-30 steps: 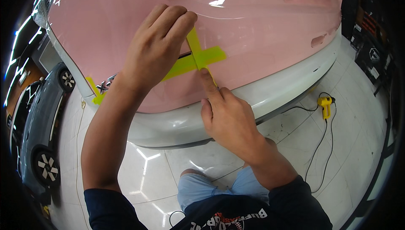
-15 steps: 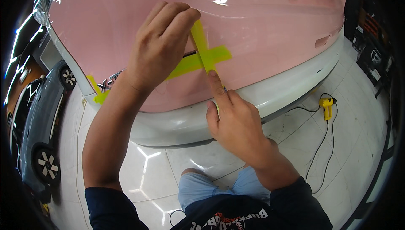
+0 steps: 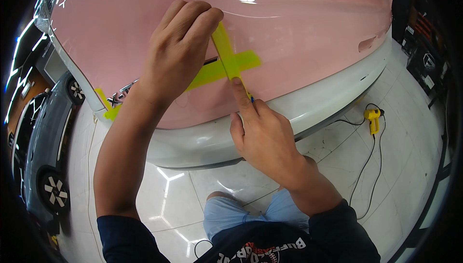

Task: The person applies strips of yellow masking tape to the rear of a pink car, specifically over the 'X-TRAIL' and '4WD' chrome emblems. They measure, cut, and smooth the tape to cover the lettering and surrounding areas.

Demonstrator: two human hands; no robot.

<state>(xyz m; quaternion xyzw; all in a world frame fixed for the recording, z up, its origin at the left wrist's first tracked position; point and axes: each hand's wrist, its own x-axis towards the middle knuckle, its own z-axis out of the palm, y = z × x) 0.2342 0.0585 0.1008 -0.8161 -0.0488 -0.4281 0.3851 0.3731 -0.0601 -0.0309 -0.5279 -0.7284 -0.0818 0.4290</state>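
A strip of yellow-green masking tape (image 3: 226, 51) stretches between my hands over a pink car panel (image 3: 289, 60). My left hand (image 3: 181, 46) is closed on the strip's upper end. My right hand (image 3: 265, 128) lays its index fingertip on the strip's lower end, with the other fingers curled. A small blue and yellow piece (image 3: 251, 98) peeks out beside that index finger; its kind is hidden. Beneath the upright strip, a second tape strip (image 3: 248, 60) runs across the panel, crossing it. A short dark slot or edge shows just above this lower strip, partly behind my left hand.
Chrome badge letters (image 3: 115, 100) with tape around them sit at the panel's left. A white bumper (image 3: 318, 116) curves below. On the tiled floor to the right lies a yellow corded heat-gun-like tool (image 3: 374, 120). A grey car (image 3: 53, 142) stands at left.
Both hands and the strip between them have shifted slightly left, as has the whole view. More of the blue piece shows beside my right index finger.
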